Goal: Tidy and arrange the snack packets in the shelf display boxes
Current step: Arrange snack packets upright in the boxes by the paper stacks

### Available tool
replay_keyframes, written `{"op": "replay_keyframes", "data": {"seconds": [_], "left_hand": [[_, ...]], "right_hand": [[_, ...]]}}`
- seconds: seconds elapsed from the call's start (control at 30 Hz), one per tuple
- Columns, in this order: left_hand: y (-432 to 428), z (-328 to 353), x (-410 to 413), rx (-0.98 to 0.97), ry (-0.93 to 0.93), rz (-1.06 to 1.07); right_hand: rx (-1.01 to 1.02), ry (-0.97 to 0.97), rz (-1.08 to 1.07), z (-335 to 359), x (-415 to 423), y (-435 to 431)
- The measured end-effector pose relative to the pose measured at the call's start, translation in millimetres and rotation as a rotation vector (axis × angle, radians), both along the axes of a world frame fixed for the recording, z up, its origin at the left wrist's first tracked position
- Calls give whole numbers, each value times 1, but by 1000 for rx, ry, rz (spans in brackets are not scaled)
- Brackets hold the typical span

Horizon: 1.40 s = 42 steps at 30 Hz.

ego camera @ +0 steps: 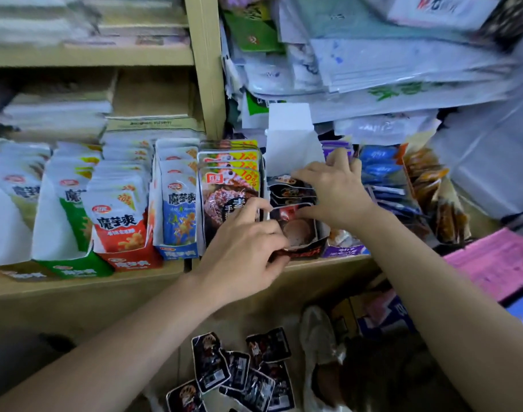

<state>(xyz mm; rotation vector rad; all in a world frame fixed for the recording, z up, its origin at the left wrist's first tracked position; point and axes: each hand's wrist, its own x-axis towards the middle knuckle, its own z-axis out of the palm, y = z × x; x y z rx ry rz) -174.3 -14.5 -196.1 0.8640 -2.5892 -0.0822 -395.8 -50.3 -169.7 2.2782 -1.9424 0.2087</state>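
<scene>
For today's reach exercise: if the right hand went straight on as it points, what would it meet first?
Probably the white flap behind the dark packets the right hand touches; depth is unclear.

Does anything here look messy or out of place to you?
Yes. Loose black packets lie scattered below the shelf instead of in a display box. On the shelf, the black box held by the left hand has a crumpled front edge, and the packets inside it lean unevenly under the right hand.
</scene>
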Motion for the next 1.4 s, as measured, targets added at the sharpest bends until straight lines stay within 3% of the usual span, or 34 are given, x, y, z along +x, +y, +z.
{"op": "replay_keyframes", "data": {"seconds": [0.13,0.4,0.6,0.7,0.8,0.97,1.1,1.23,1.33,1.4], "left_hand": [[-6,3,3,50,12,-47],[-15,16,3,118,35,-91],[-14,17,9,136,34,-94],[-18,18,12,161,39,-96],[-23,21,10,171,61,-89],[-51,32,-4,-29,194,49],[-81,42,-21,-87,79,259],[-102,47,-41,-137,-77,283],[-114,47,-45,-163,22,306],[-119,45,-45,-150,80,328]], "right_hand": [[-108,9,-11,-4,0,-16],[-245,-388,-49,9,-6,-32],[-341,-481,-87,15,-6,-60],[-324,-491,-129,16,-7,-60],[-253,-536,-34,15,-13,-50],[-214,-624,20,9,-22,-34],[-189,-642,67,7,-24,-27],[-275,-583,41,7,-21,-25],[-402,-501,95,12,-17,-14],[-266,-394,241,13,-10,-5]]}}
